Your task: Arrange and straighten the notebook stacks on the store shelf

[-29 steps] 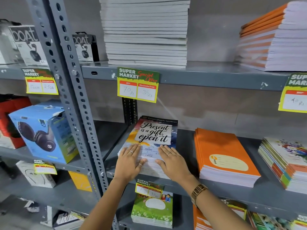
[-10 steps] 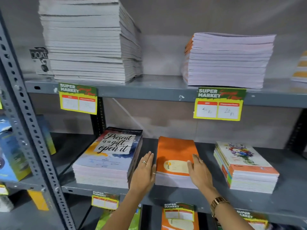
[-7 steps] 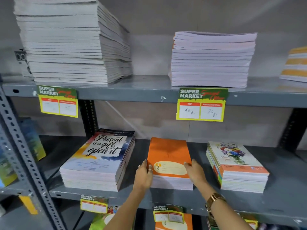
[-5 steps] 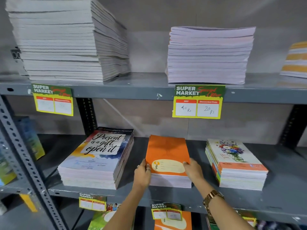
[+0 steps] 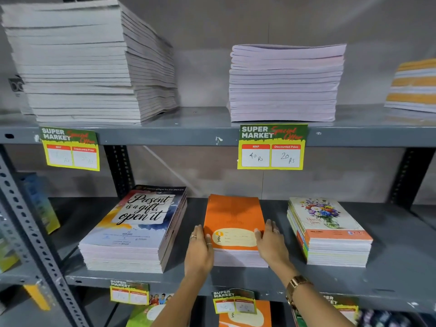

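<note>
Both hands press flat against the orange notebook stack (image 5: 233, 223) mid-shelf, left hand (image 5: 199, 250) and right hand (image 5: 271, 244) each with an open, uncurled grip on its side. The quote-cover stack (image 5: 134, 232) and floral stack (image 5: 328, 232) flank it, with bare shelf (image 5: 398, 256) gaps between.

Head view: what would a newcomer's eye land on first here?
The orange stack at the middle of the middle shelf, with the left hand and right hand pressed against its sides. Next, the "Present is a gift" stack to its left and the floral stack to its right. Above, a yellow price tag hangs from the upper shelf's edge.
</note>
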The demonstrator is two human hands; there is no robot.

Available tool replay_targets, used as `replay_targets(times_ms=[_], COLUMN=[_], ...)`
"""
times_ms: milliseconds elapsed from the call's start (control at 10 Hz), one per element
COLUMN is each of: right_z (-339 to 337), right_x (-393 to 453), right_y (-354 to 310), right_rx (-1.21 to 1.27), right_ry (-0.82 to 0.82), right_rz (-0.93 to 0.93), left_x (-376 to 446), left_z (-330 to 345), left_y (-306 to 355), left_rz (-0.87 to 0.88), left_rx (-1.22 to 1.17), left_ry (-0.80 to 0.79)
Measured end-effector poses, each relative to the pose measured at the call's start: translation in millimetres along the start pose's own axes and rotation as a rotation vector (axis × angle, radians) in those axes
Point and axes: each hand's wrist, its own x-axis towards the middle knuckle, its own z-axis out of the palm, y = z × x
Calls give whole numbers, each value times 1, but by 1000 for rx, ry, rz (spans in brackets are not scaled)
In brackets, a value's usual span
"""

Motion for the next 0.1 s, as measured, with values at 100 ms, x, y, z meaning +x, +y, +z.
replay_targets(times_ms=[100], right_z=[-12], right_x=[-19], right_y=[-9], right_rx=[33], right_ry=[305], right_rz=[-164], left_x=[-8], left_z=[-4], left_y=[7], left_rz=[131], left_rx=[-13], left_ry=[154])
